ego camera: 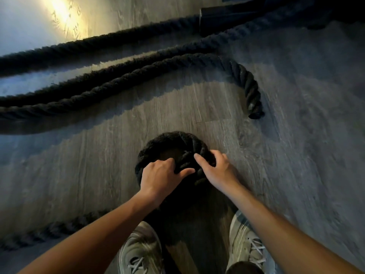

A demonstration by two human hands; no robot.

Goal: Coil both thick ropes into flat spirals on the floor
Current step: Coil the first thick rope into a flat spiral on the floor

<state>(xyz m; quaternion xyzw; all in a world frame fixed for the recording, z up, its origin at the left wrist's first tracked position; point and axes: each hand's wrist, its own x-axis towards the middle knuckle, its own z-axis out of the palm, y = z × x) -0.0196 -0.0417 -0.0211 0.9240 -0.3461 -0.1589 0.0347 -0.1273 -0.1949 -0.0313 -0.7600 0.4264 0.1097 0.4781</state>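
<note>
A thick black rope is bent into a small tight loop (pixel 167 142) on the wood floor just ahead of my feet. My left hand (pixel 160 177) grips the loop's near left side, fingers curled over the rope. My right hand (pixel 216 169) presses on the rope where its end tucks into the loop. The rope's tail (pixel 49 230) trails off to the lower left. A second black rope (pixel 138 73) lies uncoiled farther away, curving from the left to a free end (pixel 254 109) at the right. Another long strand (pixel 98 44) runs behind it.
My two grey sneakers (pixel 141 252) (pixel 246 242) stand just behind the loop. A dark anchor block (pixel 227 16) sits at the top, where the ropes lead. Bright light reflects off the floor (pixel 63 12) at the upper left.
</note>
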